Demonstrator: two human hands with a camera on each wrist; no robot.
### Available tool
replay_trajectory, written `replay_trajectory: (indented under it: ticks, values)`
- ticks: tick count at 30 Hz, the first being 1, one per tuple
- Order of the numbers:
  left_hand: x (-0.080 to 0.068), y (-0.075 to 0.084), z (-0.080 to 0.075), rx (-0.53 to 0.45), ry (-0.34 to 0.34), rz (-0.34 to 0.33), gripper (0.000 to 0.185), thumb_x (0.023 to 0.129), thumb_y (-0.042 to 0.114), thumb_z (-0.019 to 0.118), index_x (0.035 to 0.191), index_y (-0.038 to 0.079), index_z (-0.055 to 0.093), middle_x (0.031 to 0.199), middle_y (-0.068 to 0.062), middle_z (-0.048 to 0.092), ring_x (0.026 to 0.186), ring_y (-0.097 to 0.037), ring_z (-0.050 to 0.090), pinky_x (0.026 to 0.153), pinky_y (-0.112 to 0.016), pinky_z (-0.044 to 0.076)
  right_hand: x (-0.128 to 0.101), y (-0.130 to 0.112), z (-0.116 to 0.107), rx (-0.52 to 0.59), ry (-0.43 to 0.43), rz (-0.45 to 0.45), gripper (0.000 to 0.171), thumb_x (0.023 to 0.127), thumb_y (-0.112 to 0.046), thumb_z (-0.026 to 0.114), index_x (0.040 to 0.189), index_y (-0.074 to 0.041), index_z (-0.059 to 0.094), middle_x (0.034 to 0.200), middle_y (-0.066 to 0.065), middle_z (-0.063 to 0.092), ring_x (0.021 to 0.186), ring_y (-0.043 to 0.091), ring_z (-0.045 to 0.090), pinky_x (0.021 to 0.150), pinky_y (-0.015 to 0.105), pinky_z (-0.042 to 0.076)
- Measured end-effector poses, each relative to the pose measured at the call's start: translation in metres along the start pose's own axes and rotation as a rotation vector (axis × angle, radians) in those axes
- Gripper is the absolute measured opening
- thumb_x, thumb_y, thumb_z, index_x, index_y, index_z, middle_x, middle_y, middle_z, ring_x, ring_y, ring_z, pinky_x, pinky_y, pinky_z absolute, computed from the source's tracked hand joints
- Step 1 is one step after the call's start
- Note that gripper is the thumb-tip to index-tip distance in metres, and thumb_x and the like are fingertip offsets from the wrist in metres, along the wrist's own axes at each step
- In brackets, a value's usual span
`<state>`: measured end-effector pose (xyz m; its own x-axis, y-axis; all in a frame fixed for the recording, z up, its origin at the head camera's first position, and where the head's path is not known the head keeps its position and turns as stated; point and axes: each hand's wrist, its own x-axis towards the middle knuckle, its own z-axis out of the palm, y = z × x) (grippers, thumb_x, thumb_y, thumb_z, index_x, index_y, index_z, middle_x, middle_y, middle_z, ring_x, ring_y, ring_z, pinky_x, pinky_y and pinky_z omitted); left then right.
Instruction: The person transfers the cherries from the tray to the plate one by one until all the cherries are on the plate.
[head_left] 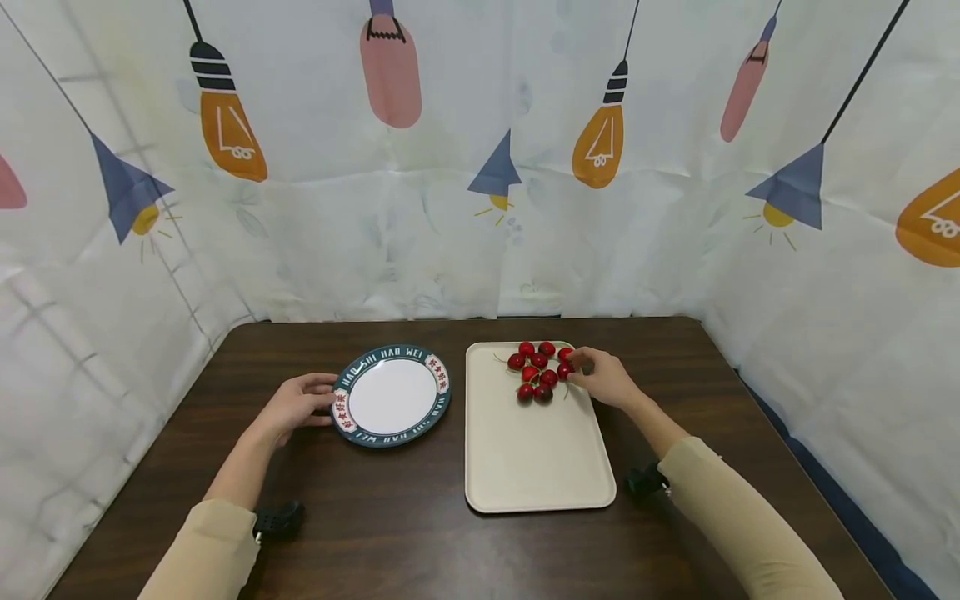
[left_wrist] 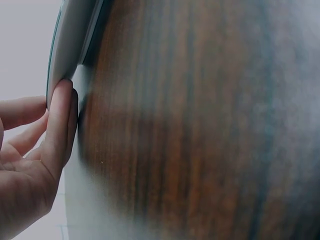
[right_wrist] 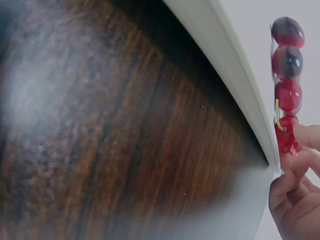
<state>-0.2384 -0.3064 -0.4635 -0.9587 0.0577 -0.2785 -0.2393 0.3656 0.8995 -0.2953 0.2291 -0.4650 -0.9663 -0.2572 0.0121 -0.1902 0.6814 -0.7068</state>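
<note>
At the left rim of a round white plate (head_left: 393, 397) with a dark green, lettered border is my left hand (head_left: 300, 407). In the left wrist view, this hand (left_wrist: 35, 155) has fingertips under the plate's edge (left_wrist: 70, 40) and another digit against the rim, gripping it. To the right lies a cream rectangular tray (head_left: 536, 458) with a cluster of red cherries (head_left: 530, 373) at its far end. My right hand (head_left: 606, 379) reaches over the tray's right edge and pinches a cherry (right_wrist: 286, 135) on the cluster's right side. Several more cherries line up beyond it in the right wrist view.
Plate and tray stand side by side on a dark wood-grain table (head_left: 360, 525), a narrow strip of tabletop between them. A white curtain (head_left: 450, 250) printed with lamps and bulbs hangs behind the table and along both sides. Dark devices (head_left: 279, 520) are strapped at both wrists.
</note>
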Motion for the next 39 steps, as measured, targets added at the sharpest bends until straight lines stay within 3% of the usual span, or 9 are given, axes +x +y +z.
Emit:
replay_trajectory:
  ticks: [4, 15, 27, 30, 39]
  values:
    - [-0.002, 0.0, 0.0, 0.006, -0.005, 0.001, 0.053, 0.107, 0.01, 0.053, 0.153, -0.009, 0.034, 0.142, -0.034, 0.045, 0.104, -0.026, 0.064, 0.083, -0.037, 0.062, 0.002, 0.0, 0.001, -0.04, -0.003, -0.016, 0.031, 0.098, -0.013, 0.07, 0.127, -0.003, 0.065, 0.117, 0.014, 0.065, 0.107, 0.032, 0.06, 0.08, 0.043, 0.053]
    - [-0.004, 0.002, 0.0, 0.014, -0.045, -0.007, 0.05, 0.106, 0.005, 0.052, 0.151, -0.008, 0.034, 0.139, -0.033, 0.045, 0.104, -0.028, 0.061, 0.082, -0.039, 0.062, 0.002, -0.004, 0.001, -0.05, -0.021, -0.025, 0.026, 0.092, -0.015, 0.078, 0.113, -0.005, 0.067, 0.106, 0.01, 0.065, 0.079, 0.024, 0.053, 0.063, 0.035, 0.046]
    - [-0.008, 0.003, -0.002, 0.002, -0.125, -0.032, 0.051, 0.106, 0.007, 0.053, 0.152, -0.005, 0.034, 0.136, -0.031, 0.048, 0.098, -0.026, 0.063, 0.084, -0.042, 0.061, 0.002, -0.008, -0.008, -0.032, -0.007, -0.061, 0.029, 0.093, -0.018, 0.078, 0.117, -0.005, 0.068, 0.113, 0.01, 0.068, 0.108, 0.033, 0.062, 0.086, 0.048, 0.055]
    - [-0.009, 0.004, -0.002, -0.015, -0.137, -0.038, 0.053, 0.105, 0.005, 0.053, 0.153, -0.005, 0.032, 0.134, -0.03, 0.049, 0.097, -0.026, 0.063, 0.084, -0.042, 0.062, 0.002, -0.015, -0.012, -0.026, 0.003, -0.071, 0.029, 0.094, -0.019, 0.077, 0.119, -0.006, 0.069, 0.113, 0.01, 0.068, 0.109, 0.033, 0.062, 0.087, 0.05, 0.055]
    - [-0.007, 0.004, -0.002, -0.035, -0.147, -0.061, 0.058, 0.104, 0.0, 0.052, 0.156, -0.004, 0.028, 0.129, -0.029, 0.05, 0.095, -0.028, 0.064, 0.082, -0.042, 0.062, 0.008, -0.034, -0.008, -0.014, 0.01, -0.12, 0.03, 0.093, -0.019, 0.078, 0.12, -0.007, 0.069, 0.112, 0.008, 0.069, 0.095, 0.031, 0.058, 0.071, 0.04, 0.051]
